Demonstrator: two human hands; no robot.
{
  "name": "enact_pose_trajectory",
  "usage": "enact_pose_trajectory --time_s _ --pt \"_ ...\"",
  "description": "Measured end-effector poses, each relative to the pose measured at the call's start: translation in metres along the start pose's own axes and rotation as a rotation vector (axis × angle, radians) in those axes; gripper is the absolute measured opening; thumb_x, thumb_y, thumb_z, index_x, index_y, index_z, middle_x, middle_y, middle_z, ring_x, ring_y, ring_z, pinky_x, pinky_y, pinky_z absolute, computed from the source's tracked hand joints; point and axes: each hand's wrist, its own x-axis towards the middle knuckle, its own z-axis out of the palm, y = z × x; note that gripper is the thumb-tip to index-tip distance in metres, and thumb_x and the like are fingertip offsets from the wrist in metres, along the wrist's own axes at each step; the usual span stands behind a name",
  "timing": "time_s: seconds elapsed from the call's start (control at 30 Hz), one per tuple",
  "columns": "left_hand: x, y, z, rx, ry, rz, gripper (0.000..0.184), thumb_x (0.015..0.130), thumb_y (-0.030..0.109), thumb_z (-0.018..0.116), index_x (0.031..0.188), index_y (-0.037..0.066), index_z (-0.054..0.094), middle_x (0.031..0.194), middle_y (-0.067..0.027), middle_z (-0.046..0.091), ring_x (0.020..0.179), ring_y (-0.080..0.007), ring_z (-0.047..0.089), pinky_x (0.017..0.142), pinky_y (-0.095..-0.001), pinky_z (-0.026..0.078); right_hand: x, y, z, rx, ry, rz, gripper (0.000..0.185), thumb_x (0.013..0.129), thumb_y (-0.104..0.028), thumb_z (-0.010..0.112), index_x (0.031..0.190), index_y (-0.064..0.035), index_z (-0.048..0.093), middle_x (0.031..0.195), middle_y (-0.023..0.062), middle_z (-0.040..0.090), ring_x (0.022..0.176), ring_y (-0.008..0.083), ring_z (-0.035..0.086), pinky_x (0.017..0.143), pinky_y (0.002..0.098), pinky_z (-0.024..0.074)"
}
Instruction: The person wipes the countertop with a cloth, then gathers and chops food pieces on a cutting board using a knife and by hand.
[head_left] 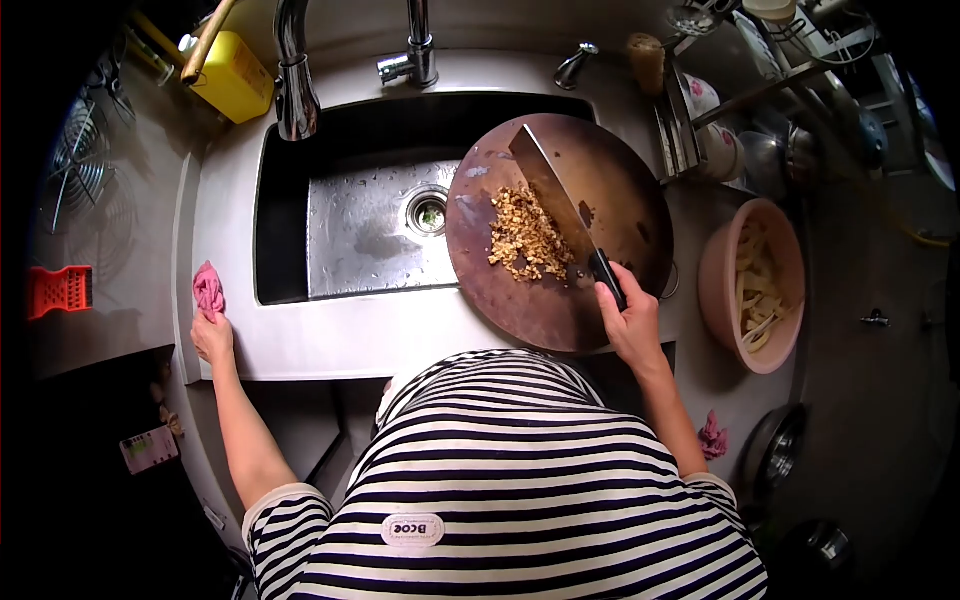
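My right hand (632,322) is wrapped round the black handle of a cleaver (556,194), whose broad blade lies over a round wooden chopping board (625,190). Left of the blade sits a heap of chopped brown bits (528,235); their exact kind cannot be made out. The board overlaps the right part of the sink (360,225). Out at the left end of the counter, my left hand (212,338) is closed on a crumpled pink cloth (208,290).
A chrome faucet (296,95) hangs over the sink. At right stands a pink tub (715,275) holding pale cut pieces (757,285). A yellow jug (232,78) stands at back left, a red grater (60,291) at far left. Another pink cloth (713,437) lies at lower right.
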Motion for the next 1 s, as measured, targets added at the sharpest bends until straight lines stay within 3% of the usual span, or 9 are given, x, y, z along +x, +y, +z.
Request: enact_pose_trajectory --time_s 0.1,0.13,0.2,0.33,0.53,0.67,0.8,0.93,1.0 --pt "-0.008 0.007 -0.005 -0.068 0.081 0.008 0.027 0.081 0.028 0.058 0.100 0.008 0.060 0.099 -0.0159 0.064 0.095 -0.0385 0.059 0.078 -0.0497 0.046 -0.001 0.001 0.004 0.046 -0.055 -0.026 0.028 0.089 -0.012 0.061 0.113 -0.0005 0.057 0.075 0.0060 0.059 0.065 0.0088 0.052 0.062 0.0228 0.0442" --pt "-0.010 0.011 -0.007 -0.096 0.117 0.025 0.028 0.082 0.030 0.059 0.102 0.009 0.060 0.099 -0.0155 0.065 0.095 -0.0385 0.059 0.078 -0.0498 0.046 -0.001 0.007 0.009 0.003 -0.079 -0.020 0.029 0.087 -0.013 0.062 0.113 -0.0014 0.057 0.084 0.0148 0.066 0.073 0.0233 0.066 0.067 0.0289 0.0500" --pt "-0.004 0.007 -0.002 -0.047 0.005 -0.016 0.029 0.083 0.032 0.059 0.103 0.011 0.061 0.099 -0.0152 0.065 0.094 -0.0384 0.060 0.078 -0.0496 0.047 -0.002 0.007 0.009 -0.038 -0.081 -0.023 0.029 0.087 -0.013 0.062 0.114 -0.0016 0.057 0.085 0.0154 0.066 0.074 0.0241 0.066 0.067 0.0297 0.0502" --pt "0.012 -0.006 0.011 -0.035 -0.124 -0.087 0.029 0.083 0.033 0.059 0.105 0.013 0.061 0.097 -0.0147 0.066 0.092 -0.0377 0.061 0.077 -0.0495 0.047 -0.002 -0.005 -0.001 -0.021 -0.095 -0.002 0.030 0.087 -0.012 0.062 0.114 -0.0016 0.057 0.086 0.0158 0.066 0.074 0.0242 0.066 0.068 0.0299 0.0502" --pt "0.005 -0.002 0.023 -0.140 0.042 -0.106 0.025 0.079 0.021 0.054 0.101 0.013 0.062 0.088 -0.0144 0.063 0.094 -0.0377 0.059 0.082 -0.0476 0.046 -0.007 0.006 0.004 -0.060 -0.103 0.046 0.030 0.087 -0.010 0.062 0.115 -0.0014 0.057 0.085 0.0132 0.066 0.074 0.0193 0.065 0.068 0.0280 0.0494" --pt "0.001 -0.021 0.035 -0.205 0.076 0.014 0.017 0.073 0.017 0.053 0.084 0.005 0.059 0.082 -0.0173 0.061 0.083 -0.0374 0.057 0.076 -0.0474 0.044 -0.015 0.001 -0.003 0.027 -0.072 0.062 0.031 0.087 -0.010 0.062 0.116 -0.0004 0.056 0.084 0.0124 0.065 0.072 0.0152 0.063 0.067 0.0269 0.0488" --pt "-0.007 -0.016 0.024 -0.203 0.024 -0.127 0.016 0.074 0.019 0.053 0.076 0.005 0.059 0.072 -0.0190 0.059 0.072 -0.0384 0.056 0.070 -0.0485 0.045 -0.021 -0.001 -0.003 0.038 -0.062 0.065 0.030 0.087 -0.010 0.062 0.115 -0.0006 0.057 0.081 0.0115 0.065 0.069 0.0147 0.061 0.066 0.0262 0.0483" --pt "-0.007 -0.006 0.032 -0.137 0.115 -0.357 0.022 0.080 0.027 0.051 0.089 0.012 0.064 0.105 -0.0163 0.059 0.100 -0.0356 0.053 0.085 -0.0468 0.042 -0.023 0.000 -0.001 0.022 -0.087 0.032 0.030 0.086 -0.009 0.061 0.115 -0.0015 0.057 0.087 0.0135 0.065 0.072 0.0199 0.063 0.068 0.0276 0.0490" --pt "-0.027 0.036 0.000 -0.039 0.126 -0.347 0.031 0.083 0.033 0.053 0.106 0.014 0.061 0.127 -0.0132 0.047 0.118 -0.0352 0.040 0.098 -0.0491 0.032 -0.027 -0.005 -0.003 0.009 -0.063 -0.027 0.030 0.086 -0.009 0.062 0.115 -0.0014 0.057 0.090 0.0147 0.066 0.075 0.0228 0.064 0.069 0.0286 0.0496"
